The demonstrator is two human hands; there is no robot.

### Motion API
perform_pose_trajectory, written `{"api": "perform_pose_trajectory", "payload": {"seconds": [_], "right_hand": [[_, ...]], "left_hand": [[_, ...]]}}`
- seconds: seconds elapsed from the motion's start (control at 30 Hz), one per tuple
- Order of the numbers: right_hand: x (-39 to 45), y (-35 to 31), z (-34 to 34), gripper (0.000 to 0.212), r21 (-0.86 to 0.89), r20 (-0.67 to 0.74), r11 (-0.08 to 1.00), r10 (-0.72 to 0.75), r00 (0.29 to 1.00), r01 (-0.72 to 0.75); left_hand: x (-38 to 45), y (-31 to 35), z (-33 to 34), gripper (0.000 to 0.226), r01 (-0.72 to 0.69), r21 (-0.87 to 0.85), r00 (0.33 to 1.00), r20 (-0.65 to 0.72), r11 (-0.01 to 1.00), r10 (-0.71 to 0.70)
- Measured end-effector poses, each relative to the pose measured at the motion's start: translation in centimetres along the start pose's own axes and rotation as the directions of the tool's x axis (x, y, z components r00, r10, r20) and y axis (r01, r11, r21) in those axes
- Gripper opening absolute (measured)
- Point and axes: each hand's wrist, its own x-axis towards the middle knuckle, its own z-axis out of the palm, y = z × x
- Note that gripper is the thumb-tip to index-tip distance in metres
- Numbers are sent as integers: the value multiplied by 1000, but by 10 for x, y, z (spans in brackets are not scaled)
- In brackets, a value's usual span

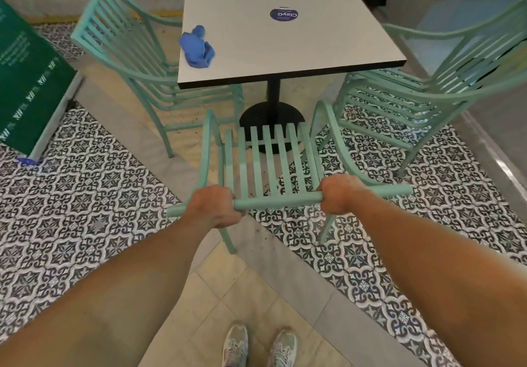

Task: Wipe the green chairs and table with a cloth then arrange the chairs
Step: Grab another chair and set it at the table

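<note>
Both hands, left (pixel 212 205) and right (pixel 339 194), gripped the near chair's (pixel 268 161) top rail. Beyond, a blue cloth (pixel 196 47) lay crumpled on the table (pixel 285 47).

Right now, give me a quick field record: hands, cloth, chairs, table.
left hand: grips top rail of near chair
right hand: grips same rail
cloth: blue, bunched on table's left edge, not held
table: white top, round sticker, black pedestal
left chair: seat partly under table
right chair: angled, beside table corner
near chair: in front of table, seat facing it
</note>
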Motion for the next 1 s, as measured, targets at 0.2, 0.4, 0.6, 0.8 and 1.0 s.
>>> {"api": "perform_pose_trajectory", "payload": {"seconds": [0.2,0.4,0.6,0.8,1.0], "right_hand": [[36,10,-15,24,5,-28,1000,-11,1000,11],[60,17,-35,20,-33,-82,999,-20,996,17],[76,20,-45,17,-22,-104,999,-29,994,27],[83,19,-48,15,-8,-108,999,-33,994,33],[88,21,-46,17,7,-108,1000,-26,994,27]], "left_hand": [[32,-6,-12,48,5,-12,1000,-26,1000,-6],[58,-9,-21,47,4,-16,999,-52,1000,-5],[80,-15,-27,47,17,-21,998,-65,1000,-19],[90,-22,-29,49,12,-2,998,-62,1000,-12],[90,-21,-30,47,18,4,997,-70,1000,-18]]}}
